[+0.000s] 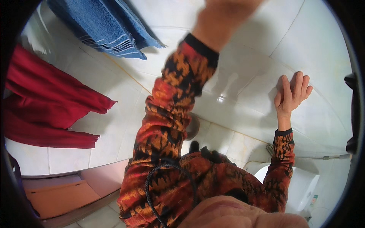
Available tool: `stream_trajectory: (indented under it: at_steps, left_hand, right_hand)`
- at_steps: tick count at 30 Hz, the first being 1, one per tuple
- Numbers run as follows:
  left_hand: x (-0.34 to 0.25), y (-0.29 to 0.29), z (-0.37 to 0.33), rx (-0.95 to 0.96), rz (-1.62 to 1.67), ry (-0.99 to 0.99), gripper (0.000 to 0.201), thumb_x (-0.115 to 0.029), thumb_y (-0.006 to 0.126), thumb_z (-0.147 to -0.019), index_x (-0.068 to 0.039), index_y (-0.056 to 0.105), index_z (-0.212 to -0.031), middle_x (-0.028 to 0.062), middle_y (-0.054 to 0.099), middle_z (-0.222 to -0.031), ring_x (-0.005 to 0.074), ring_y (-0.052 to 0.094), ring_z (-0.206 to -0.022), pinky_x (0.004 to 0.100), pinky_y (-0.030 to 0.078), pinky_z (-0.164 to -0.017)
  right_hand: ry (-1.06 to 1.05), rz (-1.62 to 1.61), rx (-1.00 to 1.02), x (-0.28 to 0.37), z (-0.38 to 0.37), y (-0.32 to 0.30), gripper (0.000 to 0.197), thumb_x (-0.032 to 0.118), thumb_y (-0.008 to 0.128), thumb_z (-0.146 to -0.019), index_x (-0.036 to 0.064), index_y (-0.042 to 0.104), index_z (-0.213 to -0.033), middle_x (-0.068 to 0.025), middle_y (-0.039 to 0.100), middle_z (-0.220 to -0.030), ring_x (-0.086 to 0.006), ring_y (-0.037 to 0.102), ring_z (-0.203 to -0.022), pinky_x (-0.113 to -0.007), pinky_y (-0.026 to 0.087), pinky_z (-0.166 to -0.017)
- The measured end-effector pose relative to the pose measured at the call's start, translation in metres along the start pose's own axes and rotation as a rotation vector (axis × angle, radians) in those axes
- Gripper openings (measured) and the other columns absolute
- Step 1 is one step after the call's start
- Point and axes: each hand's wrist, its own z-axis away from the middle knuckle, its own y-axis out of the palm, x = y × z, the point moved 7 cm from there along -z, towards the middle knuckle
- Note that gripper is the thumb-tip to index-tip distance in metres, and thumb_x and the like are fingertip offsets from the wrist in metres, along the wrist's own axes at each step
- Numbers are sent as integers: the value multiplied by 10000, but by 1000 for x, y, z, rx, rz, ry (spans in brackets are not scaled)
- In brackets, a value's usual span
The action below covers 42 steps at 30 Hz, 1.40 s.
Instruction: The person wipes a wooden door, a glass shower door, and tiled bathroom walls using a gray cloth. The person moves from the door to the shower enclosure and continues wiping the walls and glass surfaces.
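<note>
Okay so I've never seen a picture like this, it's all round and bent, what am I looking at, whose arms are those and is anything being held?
This is one picture from a wide fisheye camera worn on a person's head, looking down. That lens bends straight lines near the rim, so the tile joints curve. There is no machine: both arms are the wearer's own, in sleeves with an orange, red and black pattern.

The right hand lies open and flat against the white tiled wall, holding nothing. The left arm reaches up high; the left hand is cut off by the picture's top edge, so I cannot tell whether it holds anything.

A blue towel and a red cloth hang at the left. At lower right is a white toilet. A dark braided cord hangs over the person's chest.
</note>
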Motion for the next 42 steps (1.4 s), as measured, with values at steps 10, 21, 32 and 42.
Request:
stream_trajectory:
  at_steps: [10,21,32,42]
  left_hand:
    - [-59,-72,171,526,92,32,384,-268,605,-715,-137,580,-1076,32,447,-1302,287,467,-1146,384,337,-702]
    - [123,-190,284,250,-110,-555,600,-291,444,-832,137,339,-1239,274,343,-1319,384,432,-1126,432,304,-981]
    - [159,-288,456,-41,-699,-1619,590,-364,364,-918,212,493,-918,395,517,-951,478,522,-857,457,411,-785]
    - [35,-201,384,139,-243,-1589,568,-187,397,-909,129,171,-1323,320,239,-1351,396,273,-1254,382,205,-1041]
  right_hand:
    - [-63,53,-58,6,-5,-3,293,106,479,-685,93,663,-913,-220,485,-1229,-410,421,-1141,-429,160,-1012]
    - [-45,12,-83,2,3,-3,357,51,472,-701,94,663,-1000,-200,437,-1295,-369,321,-1257,-466,61,-1059]
    - [-97,82,-45,-1,6,-6,409,24,433,-673,108,614,-1029,-174,381,-1336,-365,391,-1098,-470,234,-915]
    - [-143,75,-1,1,-3,-4,365,39,431,-698,84,588,-1025,-180,391,-1309,-362,434,-900,-434,300,-770]
